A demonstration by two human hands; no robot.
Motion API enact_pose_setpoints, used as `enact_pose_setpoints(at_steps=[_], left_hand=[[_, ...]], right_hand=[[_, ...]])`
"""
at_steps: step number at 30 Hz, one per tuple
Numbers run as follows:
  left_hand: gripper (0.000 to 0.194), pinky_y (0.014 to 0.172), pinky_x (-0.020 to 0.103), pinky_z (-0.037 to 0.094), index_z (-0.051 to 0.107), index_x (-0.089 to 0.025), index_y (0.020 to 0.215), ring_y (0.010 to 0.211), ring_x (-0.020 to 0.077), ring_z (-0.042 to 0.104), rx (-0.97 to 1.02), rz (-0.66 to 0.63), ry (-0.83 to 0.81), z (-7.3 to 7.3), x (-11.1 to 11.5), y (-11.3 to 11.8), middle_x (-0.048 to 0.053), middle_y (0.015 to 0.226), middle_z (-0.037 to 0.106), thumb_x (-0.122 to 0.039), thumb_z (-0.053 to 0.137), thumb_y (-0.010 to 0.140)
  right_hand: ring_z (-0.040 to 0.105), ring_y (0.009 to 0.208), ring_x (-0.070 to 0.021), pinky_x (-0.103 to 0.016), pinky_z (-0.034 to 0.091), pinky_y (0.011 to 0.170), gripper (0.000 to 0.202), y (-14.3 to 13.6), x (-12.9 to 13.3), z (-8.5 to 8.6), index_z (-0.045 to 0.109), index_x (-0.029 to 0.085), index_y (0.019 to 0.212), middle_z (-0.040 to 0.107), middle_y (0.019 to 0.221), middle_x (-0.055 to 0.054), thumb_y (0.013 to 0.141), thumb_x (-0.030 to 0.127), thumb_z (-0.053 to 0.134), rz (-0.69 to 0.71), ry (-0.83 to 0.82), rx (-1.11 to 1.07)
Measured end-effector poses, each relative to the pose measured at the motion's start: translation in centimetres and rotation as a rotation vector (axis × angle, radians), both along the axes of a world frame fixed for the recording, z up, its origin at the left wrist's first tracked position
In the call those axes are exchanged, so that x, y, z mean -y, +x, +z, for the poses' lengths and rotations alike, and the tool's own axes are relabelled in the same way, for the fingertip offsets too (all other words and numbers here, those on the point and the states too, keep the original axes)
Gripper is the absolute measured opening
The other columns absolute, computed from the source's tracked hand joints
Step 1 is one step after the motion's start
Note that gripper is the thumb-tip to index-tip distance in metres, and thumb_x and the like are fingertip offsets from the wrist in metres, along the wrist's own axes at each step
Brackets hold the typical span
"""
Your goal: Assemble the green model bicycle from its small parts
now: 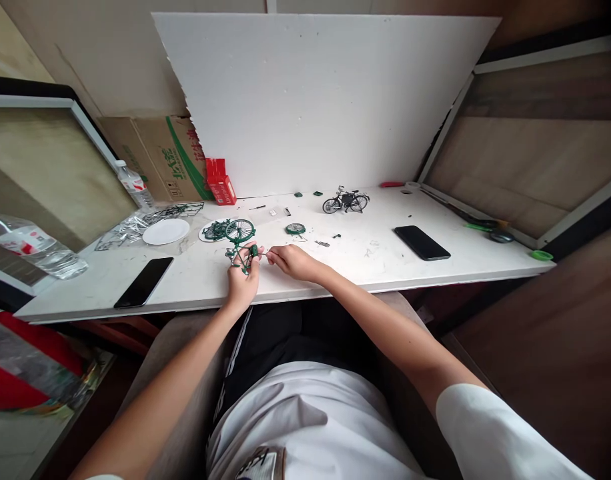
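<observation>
My left hand (pixel 243 280) is closed around a green model bicycle (pixel 241 250) near the table's front edge. One spoked wheel (pixel 240 231) is on the model's far end, above the fingers. Beside the thumb is a small dark green block-like part (pixel 254 251). My right hand (pixel 293 261) pinches a thin dark rod-like tool (pixel 265 254), its tip pointing left at that part. Whether the tip touches is too small to tell. A loose green wheel (pixel 295 229) lies just beyond my right hand, with small parts near it.
A finished black model bicycle (pixel 345 200) stands at the back. Phones lie left (pixel 144 283) and right (pixel 422 243). Green parts (pixel 216 231) sit on a plate beside a white lid (pixel 166 232). Bottles (pixel 40 247), a red box (pixel 220 183) and a white board (pixel 310 100) edge the table.
</observation>
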State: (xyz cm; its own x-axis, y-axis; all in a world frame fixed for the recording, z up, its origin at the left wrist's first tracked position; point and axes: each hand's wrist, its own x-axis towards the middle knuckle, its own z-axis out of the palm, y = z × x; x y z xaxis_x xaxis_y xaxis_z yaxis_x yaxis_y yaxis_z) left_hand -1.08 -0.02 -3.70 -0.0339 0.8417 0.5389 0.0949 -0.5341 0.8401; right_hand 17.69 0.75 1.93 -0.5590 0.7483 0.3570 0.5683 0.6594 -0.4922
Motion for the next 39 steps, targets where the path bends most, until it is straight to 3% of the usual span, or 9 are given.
enact_pose_setpoints(at_steps=[9, 13, 18, 24, 29, 33, 36, 39], left_hand=[[0.049, 0.111, 0.042, 0.052, 0.063, -0.017, 0.135, 0.125, 0.0271, 0.070, 0.094, -0.063, -0.112, 0.0, -1.0, 0.1, 0.017, 0.127, 0.075, -0.038, 0.072, 0.092], [0.049, 0.111, 0.044, 0.053, 0.066, -0.017, 0.130, 0.124, 0.0285, 0.072, 0.171, -0.072, -0.182, -0.3, -1.5, 0.0, 0.015, 0.125, 0.077, -0.040, 0.077, 0.088], [0.044, 0.108, 0.044, 0.056, 0.071, -0.015, 0.122, 0.117, 0.0279, 0.075, 0.183, -0.077, -0.211, -0.5, -1.6, 0.1, 0.015, 0.121, 0.077, -0.043, 0.075, 0.088], [0.051, 0.103, 0.043, 0.058, 0.064, -0.016, 0.129, 0.115, 0.0279, 0.075, 0.127, -0.055, -0.193, -0.3, -1.2, 0.2, 0.016, 0.117, 0.078, -0.044, 0.075, 0.088], [0.046, 0.102, 0.042, 0.058, 0.064, -0.016, 0.122, 0.112, 0.0270, 0.076, 0.115, -0.056, -0.175, -0.3, -1.4, 0.2, 0.015, 0.114, 0.077, -0.044, 0.075, 0.087], [0.041, 0.101, 0.041, 0.057, 0.066, -0.016, 0.115, 0.110, 0.0268, 0.075, 0.113, -0.056, -0.182, -0.2, -1.5, 0.2, 0.014, 0.111, 0.078, -0.043, 0.076, 0.085], [0.043, 0.099, 0.039, 0.057, 0.068, -0.016, 0.114, 0.106, 0.0263, 0.075, 0.114, -0.042, -0.190, -0.1, -1.4, 0.2, 0.013, 0.108, 0.078, -0.048, 0.075, 0.087], [0.049, 0.096, 0.037, 0.057, 0.069, -0.015, 0.116, 0.104, 0.0254, 0.075, 0.127, -0.049, -0.203, 0.0, -1.2, 0.1, 0.013, 0.106, 0.079, -0.059, 0.063, 0.095]], right_hand=[[0.059, 0.074, -0.0164, -0.026, 0.040, 0.073, 0.030, 2.1, -1.1, 1.0, 0.066, 0.016, 0.095, 0.071, 0.087, -0.006, 0.110, 0.028, 0.042, -0.055, -0.069, 0.037], [0.056, 0.074, -0.0182, -0.029, 0.041, 0.072, 0.037, 4.0, -2.3, 1.3, 0.067, 0.017, 0.094, 0.068, 0.087, -0.007, 0.110, 0.031, 0.037, -0.193, -0.049, 0.009], [0.058, 0.101, -0.0283, -0.037, 0.047, 0.089, 0.027, 6.3, -3.8, 0.2, 0.076, 0.016, 0.093, 0.066, 0.103, -0.016, 0.103, 0.025, 0.053, -0.311, 0.065, 0.156], [0.057, 0.114, -0.0370, -0.045, 0.051, 0.094, 0.018, 7.4, -4.4, -0.8, 0.084, 0.017, 0.105, 0.069, 0.112, -0.021, 0.096, 0.020, 0.068, -0.330, 0.004, 0.243], [0.063, 0.109, -0.0302, -0.042, 0.053, 0.098, 0.023, 8.9, -4.9, 0.3, 0.082, 0.016, 0.114, 0.068, 0.115, -0.019, 0.097, 0.024, 0.069, -0.334, 0.041, 0.109], [0.065, 0.097, -0.0235, -0.035, 0.053, 0.088, 0.034, 12.3, -5.3, 2.0, 0.080, 0.012, 0.119, 0.069, 0.121, -0.020, 0.101, 0.009, 0.051, -0.544, 0.029, 0.066], [0.066, 0.089, -0.0201, -0.029, 0.050, 0.079, 0.035, 14.7, -5.3, 2.7, 0.080, 0.014, 0.120, 0.075, 0.115, -0.016, 0.098, 0.005, 0.053, -0.625, -0.137, 0.168], [0.067, 0.086, -0.0187, -0.028, 0.049, 0.074, 0.031, 15.8, -5.2, 2.7, 0.082, 0.021, 0.116, 0.077, 0.117, -0.012, 0.098, 0.011, 0.059, -0.601, -0.316, 0.226]])
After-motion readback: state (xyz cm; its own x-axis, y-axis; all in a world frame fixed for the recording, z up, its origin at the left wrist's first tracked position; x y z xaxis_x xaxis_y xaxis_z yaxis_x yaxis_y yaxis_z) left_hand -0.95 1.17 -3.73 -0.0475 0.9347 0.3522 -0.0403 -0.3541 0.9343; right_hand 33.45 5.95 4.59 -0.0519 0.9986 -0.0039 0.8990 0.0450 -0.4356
